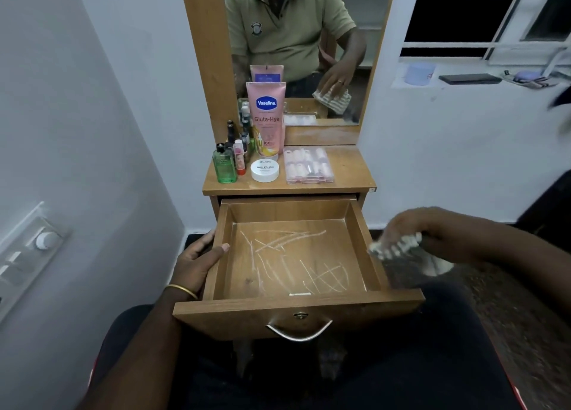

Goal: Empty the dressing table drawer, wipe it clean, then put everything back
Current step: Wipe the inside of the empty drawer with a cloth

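Nearest to me, the drawer is pulled fully out over my lap, its front panel with the curved metal handle and a small lock closest. Inside I see no items, only bare wood scored with pale chalky scratch marks across the bottom.

My left hand grips the drawer's left side wall: the thumb lies over the top edge pointing into the drawer, and the fingers wrap the outside. A gold bangle sits on that wrist.

My right hand is off to the right of the drawer, outside it and a little above its rim, blurred. Its fingers are curled down around a bunched, ribbed pale cloth, which hangs beneath the hand clear of the drawer wall.

Farther on, the dressing table top carries what looks like the drawer's contents. At its left stand a green bottle, a small red-based tube and some dark little bottles behind. In the middle is a round white nail polish remover tub, and behind it an upright pink Vaseline tube. To the right lies a clear flat case of press-on nails.

Farthest is the mirror, reflecting a person in a green shirt holding the cloth.
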A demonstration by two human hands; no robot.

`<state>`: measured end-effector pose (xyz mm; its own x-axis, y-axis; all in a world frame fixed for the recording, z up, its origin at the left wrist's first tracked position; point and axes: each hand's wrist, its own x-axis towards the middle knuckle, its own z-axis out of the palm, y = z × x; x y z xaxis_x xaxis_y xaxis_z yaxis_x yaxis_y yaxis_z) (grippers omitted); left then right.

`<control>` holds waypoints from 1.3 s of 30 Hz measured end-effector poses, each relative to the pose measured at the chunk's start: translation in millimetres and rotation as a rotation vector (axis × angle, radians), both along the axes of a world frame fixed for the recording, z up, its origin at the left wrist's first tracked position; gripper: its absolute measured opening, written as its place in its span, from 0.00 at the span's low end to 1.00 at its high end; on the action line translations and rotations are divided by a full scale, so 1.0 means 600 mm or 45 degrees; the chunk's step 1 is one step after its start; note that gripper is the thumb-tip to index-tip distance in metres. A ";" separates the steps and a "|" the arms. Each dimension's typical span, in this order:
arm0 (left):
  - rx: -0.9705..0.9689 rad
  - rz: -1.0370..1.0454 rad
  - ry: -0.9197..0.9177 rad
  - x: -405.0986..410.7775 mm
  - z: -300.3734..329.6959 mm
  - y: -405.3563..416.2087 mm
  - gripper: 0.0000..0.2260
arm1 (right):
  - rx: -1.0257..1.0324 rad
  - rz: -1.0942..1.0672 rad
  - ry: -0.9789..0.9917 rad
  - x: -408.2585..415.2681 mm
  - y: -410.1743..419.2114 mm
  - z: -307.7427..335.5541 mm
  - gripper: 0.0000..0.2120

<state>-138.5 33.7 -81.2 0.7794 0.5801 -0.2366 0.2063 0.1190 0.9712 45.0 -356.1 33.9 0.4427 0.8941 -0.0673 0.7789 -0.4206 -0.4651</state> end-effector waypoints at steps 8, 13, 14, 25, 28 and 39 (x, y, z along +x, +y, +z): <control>-0.040 -0.002 -0.033 -0.001 0.000 0.001 0.21 | -0.016 -0.428 -0.285 -0.011 0.212 -0.054 0.26; -0.068 -0.020 -0.049 -0.001 -0.005 0.006 0.21 | -0.321 -0.393 -0.670 -0.015 0.285 -0.098 0.12; -0.073 -0.022 -0.055 -0.001 -0.005 0.006 0.21 | -0.396 -0.419 -0.664 -0.014 0.290 -0.107 0.10; -0.085 -0.027 -0.082 0.004 -0.011 0.009 0.22 | -0.318 -0.912 -0.172 -0.007 0.345 -0.148 0.07; -0.079 -0.025 -0.082 0.005 -0.011 0.010 0.22 | -0.319 -0.838 -0.151 -0.018 0.380 -0.145 0.10; -0.100 -0.024 -0.075 0.005 -0.015 0.014 0.20 | -0.360 -0.232 -0.224 -0.048 0.505 -0.154 0.12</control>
